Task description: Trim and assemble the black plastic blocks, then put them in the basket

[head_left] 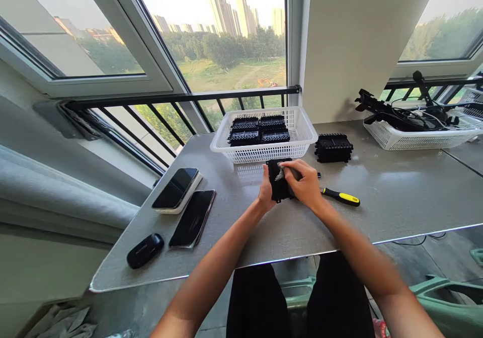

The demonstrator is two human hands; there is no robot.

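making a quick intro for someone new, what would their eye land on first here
Probably the hands at the table's middle: the left hand holds a black part while the right hand pinches what looks like a grey cloth against it. Just beyond sits a white basket holding black blocks. The yellow-and-black handle stands out to their right.

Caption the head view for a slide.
Left hand holds a black block, right hand a grey cloth against it, near a white basket of more blocks.
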